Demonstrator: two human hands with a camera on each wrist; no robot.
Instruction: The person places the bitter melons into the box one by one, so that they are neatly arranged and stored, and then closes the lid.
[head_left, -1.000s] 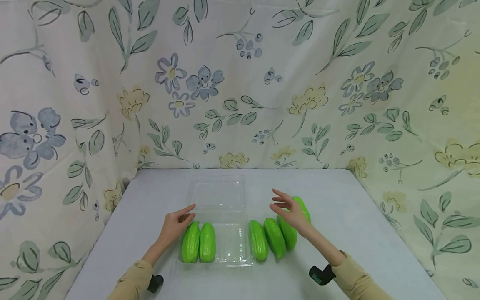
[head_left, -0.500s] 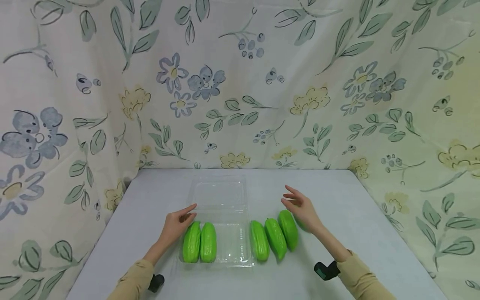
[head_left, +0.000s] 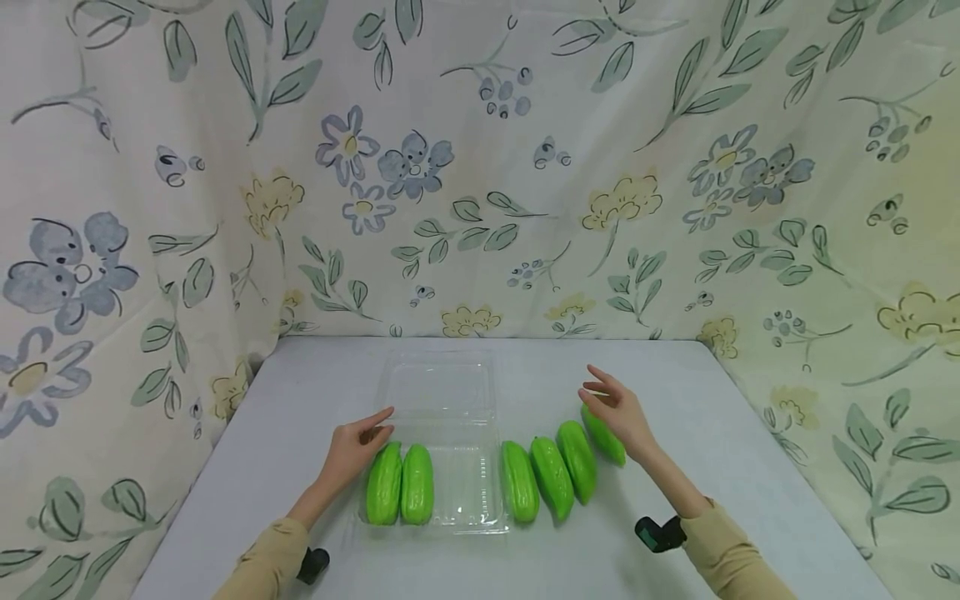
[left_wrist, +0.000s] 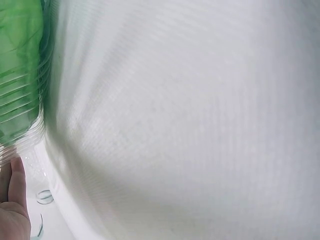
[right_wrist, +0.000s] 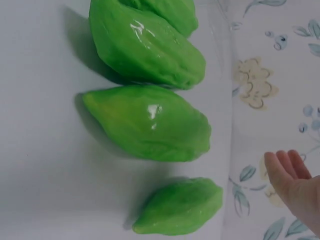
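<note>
In the head view, two glossy green gourd-like vegetables [head_left: 384, 485] lie side by side in the left half of a clear plastic clamshell box [head_left: 468, 487], its lid [head_left: 442, 387] folded back flat. My left hand [head_left: 354, 450] rests at the box's back left corner, by the hinge; in the left wrist view its fingers [left_wrist: 17, 180] are straight, right at the ridged wall. My right hand [head_left: 618, 415] hovers with loosely extended fingers over the rightmost loose gourd [head_left: 606, 437], partly hiding it. Nothing is in its fingers [right_wrist: 285, 165] in the right wrist view.
Right of the box, three more green gourds [head_left: 552, 477] lie in a slanted row on the white table [head_left: 697, 467]. A floral curtain [head_left: 480, 167] hangs behind the table and along both sides.
My right hand has moved right, from over the third loose gourd to over the fourth, uncovering the third. My left hand, the box and the gourds have stayed put.
</note>
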